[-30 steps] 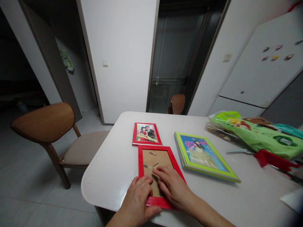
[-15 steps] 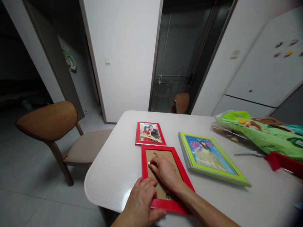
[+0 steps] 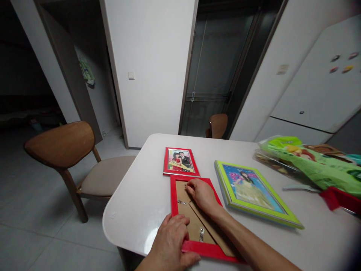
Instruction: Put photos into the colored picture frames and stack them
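Observation:
A red picture frame point(image 3: 174, 199) lies face down at the near edge of the table, with its brown backing board point(image 3: 184, 216) showing. My left hand point(image 3: 172, 237) grips the frame's near left corner, thumb at the near edge and fingers over the left side. My right hand point(image 3: 201, 194) is closed in a pinch at the top of the backing, over the metal clip there, which the fingertips mostly hide. Two other metal clips show, a left clip point(image 3: 182, 202) and a near clip point(image 3: 201, 234). A brown stand strip point(image 3: 210, 227) runs along the backing, partly beneath my right forearm.
A smaller red-framed photo point(image 3: 180, 161) touches the frame's far end. To the right lies a green-framed photo point(image 3: 254, 188). Beyond it are green packaging point(image 3: 316, 162), a pale handle point(image 3: 300, 188) and a red object point(image 3: 332, 197). A wooden chair point(image 3: 62, 145) stands left of the white table point(image 3: 135, 210).
My right fingers have moved from the left clip to the far clip, so the left clip now shows. My left hand keeps its grip. The view has shifted slightly.

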A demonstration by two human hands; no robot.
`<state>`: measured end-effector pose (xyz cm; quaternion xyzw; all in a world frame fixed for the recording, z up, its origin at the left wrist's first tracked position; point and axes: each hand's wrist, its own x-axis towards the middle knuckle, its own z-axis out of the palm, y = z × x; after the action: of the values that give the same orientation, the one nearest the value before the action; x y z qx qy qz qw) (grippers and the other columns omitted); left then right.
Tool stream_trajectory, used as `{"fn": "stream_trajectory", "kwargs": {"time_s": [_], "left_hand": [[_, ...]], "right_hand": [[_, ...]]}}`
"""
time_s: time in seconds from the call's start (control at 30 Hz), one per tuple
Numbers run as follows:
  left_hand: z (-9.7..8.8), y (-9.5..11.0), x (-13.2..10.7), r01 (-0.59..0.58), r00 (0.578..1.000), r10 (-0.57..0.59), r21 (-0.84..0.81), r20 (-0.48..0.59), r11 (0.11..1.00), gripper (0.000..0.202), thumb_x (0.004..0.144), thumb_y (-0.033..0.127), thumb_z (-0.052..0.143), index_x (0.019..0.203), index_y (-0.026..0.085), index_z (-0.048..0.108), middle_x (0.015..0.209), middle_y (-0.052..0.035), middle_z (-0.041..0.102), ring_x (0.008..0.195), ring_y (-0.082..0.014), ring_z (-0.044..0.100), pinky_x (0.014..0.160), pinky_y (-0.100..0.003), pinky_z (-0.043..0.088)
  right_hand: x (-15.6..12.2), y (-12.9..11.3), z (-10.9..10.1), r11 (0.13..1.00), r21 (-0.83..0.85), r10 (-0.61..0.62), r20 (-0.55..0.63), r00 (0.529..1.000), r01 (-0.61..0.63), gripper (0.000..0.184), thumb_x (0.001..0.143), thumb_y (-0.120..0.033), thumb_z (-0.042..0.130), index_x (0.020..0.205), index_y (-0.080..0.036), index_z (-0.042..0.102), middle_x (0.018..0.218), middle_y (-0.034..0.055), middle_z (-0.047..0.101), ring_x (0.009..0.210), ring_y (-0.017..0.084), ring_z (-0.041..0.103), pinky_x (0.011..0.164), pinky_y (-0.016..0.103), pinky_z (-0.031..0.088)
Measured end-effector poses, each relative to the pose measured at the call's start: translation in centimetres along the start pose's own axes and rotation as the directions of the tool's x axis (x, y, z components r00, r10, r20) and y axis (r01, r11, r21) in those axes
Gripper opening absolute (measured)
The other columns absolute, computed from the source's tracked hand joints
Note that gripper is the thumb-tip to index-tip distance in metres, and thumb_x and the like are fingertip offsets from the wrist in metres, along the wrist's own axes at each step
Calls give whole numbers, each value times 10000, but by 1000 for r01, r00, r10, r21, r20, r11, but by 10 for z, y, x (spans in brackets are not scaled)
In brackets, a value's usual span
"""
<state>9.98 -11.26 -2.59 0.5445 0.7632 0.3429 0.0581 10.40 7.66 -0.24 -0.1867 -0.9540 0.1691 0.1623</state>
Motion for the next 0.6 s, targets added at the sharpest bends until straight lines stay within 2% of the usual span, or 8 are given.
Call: {"fn": "stream_trajectory", "kwargs": {"time_s": [0.13, 0.23, 0.3, 0.37, 0.5, 0.6], "left_hand": [[3, -1, -1, 3, 1000, -3, 18, 2, 1000, 306, 555, 338, 708, 769, 183, 554, 1143, -74, 537, 1073, -257, 449, 950, -440, 269], [7, 3, 2, 10, 1000, -10, 54, 15, 998, 432, 499, 341, 735, 841, 162, 540, 1151, -115, 518, 1070, -293, 439, 938, -481, 274], [8, 5, 4, 20, 1000, -21, 79, 20, 997, 539, 441, 335, 764, 883, 141, 525, 1130, -146, 513, 1042, -319, 444, 910, -505, 295], [6, 6, 6, 19, 1000, -20, 72, 5, 997, 516, 438, 308, 770, 853, 134, 516, 1054, -144, 534, 974, -306, 473, 864, -479, 347], [-14, 3, 4, -31, 995, 23, -86, -97, 996, 314, 571, 345, 686, 693, 178, 449, 895, -83, 525, 837, -232, 499, 747, -360, 423], [-24, 6, 4, -19, 975, -38, -254, -217, 967, 299, 680, 452, 556, 678, 203, 391, 893, -64, 496, 828, -212, 497, 723, -321, 424]], "right_hand": [[19, 14, 9, 989, 26, 144, -38, 989, -143, 176, 733, -292, 480, 710, -167, 602, 715, 82, 635, 692, 192, 558, 572, 261, 333], [25, 14, 13, 972, 96, 223, -64, 973, -216, 153, 699, -296, 515, 699, -169, 601, 720, 87, 641, 711, 199, 562, 588, 265, 341], [26, 13, 8, 958, 173, 246, -74, 967, -230, 184, 699, -322, 508, 665, -165, 598, 699, 84, 641, 700, 198, 564, 600, 269, 356], [24, 17, -3, 937, 276, 245, -81, 966, -214, 249, 721, -366, 464, 651, -166, 594, 690, 73, 642, 682, 191, 567, 612, 271, 378], [-2, 39, -34, 844, 498, 290, -117, 950, -197, 345, 754, -423, 369, 840, -166, 583, 854, 79, 640, 764, 187, 577, 669, 282, 428], [-38, 40, -42, 740, 631, 387, -115, 915, -234, 456, 792, -444, 239, 966, -142, 534, 917, 118, 625, 764, 191, 594, 639, 305, 463]]}}
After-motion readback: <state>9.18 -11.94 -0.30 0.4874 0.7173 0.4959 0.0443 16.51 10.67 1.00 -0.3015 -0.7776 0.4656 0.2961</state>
